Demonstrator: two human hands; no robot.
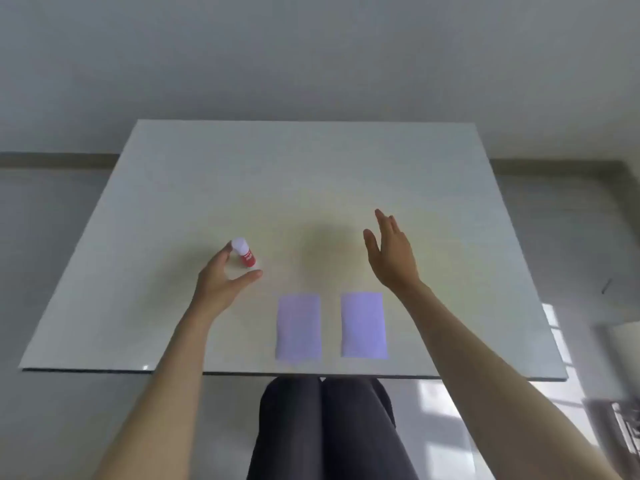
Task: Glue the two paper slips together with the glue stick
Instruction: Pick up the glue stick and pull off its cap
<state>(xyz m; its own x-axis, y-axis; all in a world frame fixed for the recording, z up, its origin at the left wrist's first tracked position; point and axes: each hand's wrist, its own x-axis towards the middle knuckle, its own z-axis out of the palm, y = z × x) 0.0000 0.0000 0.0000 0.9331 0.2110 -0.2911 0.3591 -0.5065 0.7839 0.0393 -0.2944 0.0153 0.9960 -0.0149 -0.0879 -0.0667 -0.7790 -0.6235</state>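
My left hand [221, 278] curls open around the upright glue stick [244, 252], label too blurred to read; right hand [391, 252] hovers spread. Two paper slips [298, 326] [363, 325] lie apart near the tabletop's [311, 174] front edge.

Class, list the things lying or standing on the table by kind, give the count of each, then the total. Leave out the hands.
Purple paper slips: 2, the left slip and the right slip, lying flat side by side, apart
Glue stick: 1, red with a white cap, standing upright
Total: 3
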